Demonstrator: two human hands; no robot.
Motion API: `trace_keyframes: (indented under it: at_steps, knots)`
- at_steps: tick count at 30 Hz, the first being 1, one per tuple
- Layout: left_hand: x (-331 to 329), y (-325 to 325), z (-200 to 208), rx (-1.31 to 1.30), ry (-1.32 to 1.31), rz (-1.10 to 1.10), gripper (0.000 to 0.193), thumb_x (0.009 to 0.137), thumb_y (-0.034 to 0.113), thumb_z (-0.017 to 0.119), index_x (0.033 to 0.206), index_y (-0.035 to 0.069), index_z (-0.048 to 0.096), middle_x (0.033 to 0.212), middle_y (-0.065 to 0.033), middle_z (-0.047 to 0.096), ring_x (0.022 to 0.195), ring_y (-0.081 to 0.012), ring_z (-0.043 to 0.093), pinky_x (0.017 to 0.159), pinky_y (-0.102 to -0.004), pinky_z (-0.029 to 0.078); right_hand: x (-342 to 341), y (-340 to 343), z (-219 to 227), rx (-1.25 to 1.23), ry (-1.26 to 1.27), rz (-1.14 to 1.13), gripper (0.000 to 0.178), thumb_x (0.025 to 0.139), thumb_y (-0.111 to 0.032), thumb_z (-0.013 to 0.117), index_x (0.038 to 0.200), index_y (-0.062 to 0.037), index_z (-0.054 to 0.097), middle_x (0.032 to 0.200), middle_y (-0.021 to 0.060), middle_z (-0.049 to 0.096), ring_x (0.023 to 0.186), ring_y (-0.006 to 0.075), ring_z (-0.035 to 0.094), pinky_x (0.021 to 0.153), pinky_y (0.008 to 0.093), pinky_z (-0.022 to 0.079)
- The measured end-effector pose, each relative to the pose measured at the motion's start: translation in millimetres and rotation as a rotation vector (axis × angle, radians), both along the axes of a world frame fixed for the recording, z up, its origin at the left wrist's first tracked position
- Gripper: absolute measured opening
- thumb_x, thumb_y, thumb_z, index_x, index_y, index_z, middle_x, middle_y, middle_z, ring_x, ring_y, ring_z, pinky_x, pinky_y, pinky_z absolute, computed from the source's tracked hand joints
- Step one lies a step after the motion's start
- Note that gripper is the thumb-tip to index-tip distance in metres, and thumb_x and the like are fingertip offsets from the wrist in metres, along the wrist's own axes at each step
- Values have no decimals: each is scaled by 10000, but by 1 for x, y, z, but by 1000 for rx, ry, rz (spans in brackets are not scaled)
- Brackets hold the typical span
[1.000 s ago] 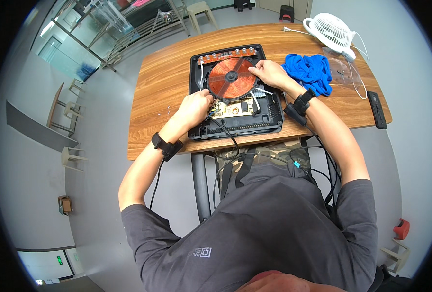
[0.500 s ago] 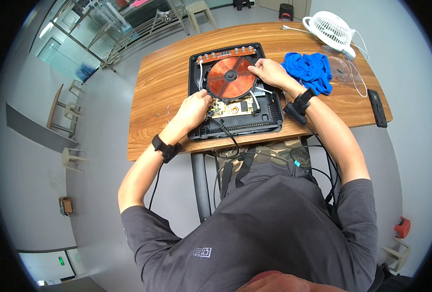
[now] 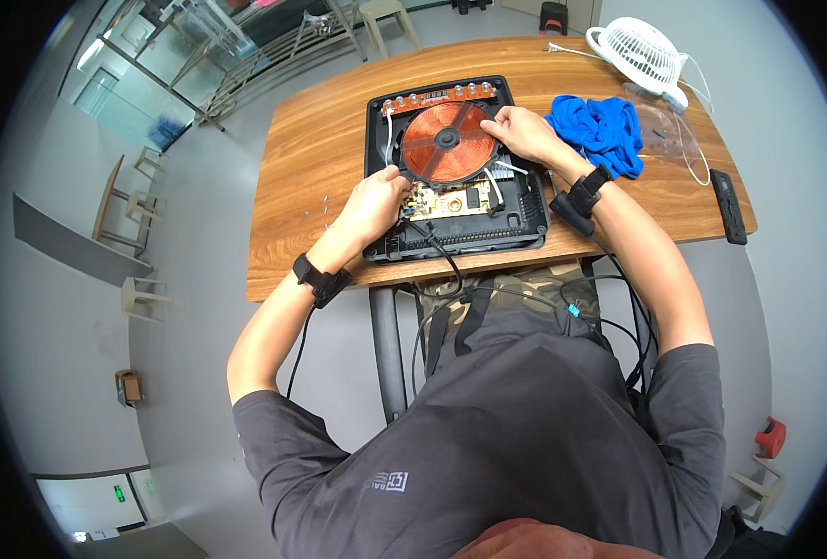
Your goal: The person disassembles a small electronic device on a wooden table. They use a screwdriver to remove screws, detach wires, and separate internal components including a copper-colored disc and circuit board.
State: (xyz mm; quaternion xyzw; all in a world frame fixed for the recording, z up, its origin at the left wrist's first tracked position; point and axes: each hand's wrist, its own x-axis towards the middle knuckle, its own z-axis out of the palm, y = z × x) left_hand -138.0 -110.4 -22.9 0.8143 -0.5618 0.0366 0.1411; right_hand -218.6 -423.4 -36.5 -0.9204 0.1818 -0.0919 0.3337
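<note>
The rim of a flat, round copper coil (image 3: 446, 140) is pinched between the thumb and curled fingers of the right hand (image 3: 525, 135), seemingly to keep the disc steady. The left hand (image 3: 376, 202) is drawn nearly closed beside the left end of a pale circuit board (image 3: 446, 200); whether anything is gripped there cannot be told. The coil, finely ridged in rings, is seated in the upper middle of a ribbed black plastic housing (image 3: 373, 140), laid flat, presumably for easy reach. By the right forearm a soft, crumpled blue cloth (image 3: 600, 135) is heaped on the wood-grained table (image 3: 311, 130); beyond it, a slatted white fan (image 3: 639, 56) is placed.
</note>
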Motion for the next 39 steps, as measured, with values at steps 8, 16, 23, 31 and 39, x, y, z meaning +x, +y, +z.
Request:
trace_keyframes:
  at_steps: [8,16,23,31,39]
  knots:
    - [-3,1,-1,-15,-136,-80,92,953,70,616,980,-9,655,959,-160,596,893,-365,635,787,-453,551,1,-1,1,-4,-2,19,484,939,-535,658,963,-52,691,930,151,726,906,318,690,803,425,527]
    - [-1,1,11,-79,-62,25,100,951,69,632,1025,18,675,966,-152,596,894,-394,646,783,-466,548,2,-1,3,-11,11,19,495,930,-554,650,988,-65,701,1005,169,745,983,351,706,852,441,536]
    - [1,-1,27,31,-10,54,117,944,110,648,1022,42,703,992,-133,632,925,-378,665,801,-457,549,-1,0,3,1,16,18,501,928,-558,649,1000,-65,702,1012,167,746,1009,349,702,867,444,532]
    - [14,-1,40,125,46,89,130,913,142,679,970,37,732,991,-122,681,939,-358,675,829,-441,545,1,1,2,-2,17,8,500,927,-561,649,1007,-70,704,1016,168,746,1022,352,702,877,441,532]
    - [28,-11,32,173,53,84,132,887,154,710,937,34,731,982,-129,695,951,-359,676,838,-435,543,5,-3,-4,33,-7,16,487,919,-539,683,970,-56,707,942,149,742,932,312,707,827,420,535]
